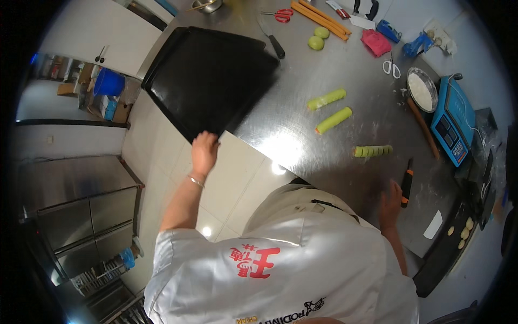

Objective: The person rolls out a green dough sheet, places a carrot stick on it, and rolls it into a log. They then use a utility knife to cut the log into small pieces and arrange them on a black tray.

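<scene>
My left hand point(205, 152) grips the near corner of a black baking tray point(210, 77), which partly overhangs the edge of the steel table. My right hand point(391, 204) is low by the table's front edge with its fingers apart, beside an orange and black utility knife point(407, 186); whether they touch I cannot tell. Ahead of it lies a green dough roll cut into several pieces point(373, 151). Two uncut green dough rolls, one farther point(327, 99) and one nearer point(334, 120), rest on the steel table point(291, 109).
A blue digital scale point(453, 117), a bowl of flour point(421, 90) and a rolling pin point(423, 127) stand at the right. Farther back are green dough balls point(316, 42), orange sticks point(319, 18), a knife point(277, 46) and red scissors point(283, 15). A dark tray point(435, 259) holds pale dough pieces point(464, 233).
</scene>
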`<control>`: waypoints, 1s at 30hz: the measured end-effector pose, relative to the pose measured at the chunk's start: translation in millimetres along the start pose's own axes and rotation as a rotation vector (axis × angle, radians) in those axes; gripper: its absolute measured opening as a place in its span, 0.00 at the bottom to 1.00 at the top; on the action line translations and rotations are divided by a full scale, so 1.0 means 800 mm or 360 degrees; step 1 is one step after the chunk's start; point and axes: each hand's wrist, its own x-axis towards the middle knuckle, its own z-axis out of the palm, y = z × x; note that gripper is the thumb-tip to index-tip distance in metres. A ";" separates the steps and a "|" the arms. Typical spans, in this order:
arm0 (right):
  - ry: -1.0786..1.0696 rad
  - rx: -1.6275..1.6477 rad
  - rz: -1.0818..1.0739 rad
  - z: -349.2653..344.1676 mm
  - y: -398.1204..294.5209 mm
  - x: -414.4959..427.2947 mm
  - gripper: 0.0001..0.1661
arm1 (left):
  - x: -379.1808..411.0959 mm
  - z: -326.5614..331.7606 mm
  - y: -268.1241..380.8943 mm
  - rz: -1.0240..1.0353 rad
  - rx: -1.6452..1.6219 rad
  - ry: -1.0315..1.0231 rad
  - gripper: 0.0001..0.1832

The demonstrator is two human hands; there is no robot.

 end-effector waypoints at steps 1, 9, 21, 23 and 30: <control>0.0013 -0.0004 -0.0008 0.004 0.000 0.000 0.29 | -0.024 -0.004 0.016 -0.0063 0.0008 -0.0085 0.09; 0.0059 0.0106 -0.0066 -0.017 -0.024 0.013 0.30 | -0.095 0.027 0.004 -0.2155 -0.1642 0.0609 0.32; 0.0079 0.0152 -0.0094 -0.005 -0.032 -0.013 0.30 | -0.095 0.072 -0.205 -0.1490 -0.1074 0.0323 0.31; 0.0020 0.0054 0.0016 -0.022 -0.037 -0.013 0.31 | -0.080 0.081 -0.199 -0.1625 -0.1126 0.0218 0.32; -0.0040 0.0012 0.0021 -0.057 0.005 0.018 0.36 | -0.033 0.044 -0.097 -0.0841 0.0412 0.0763 0.27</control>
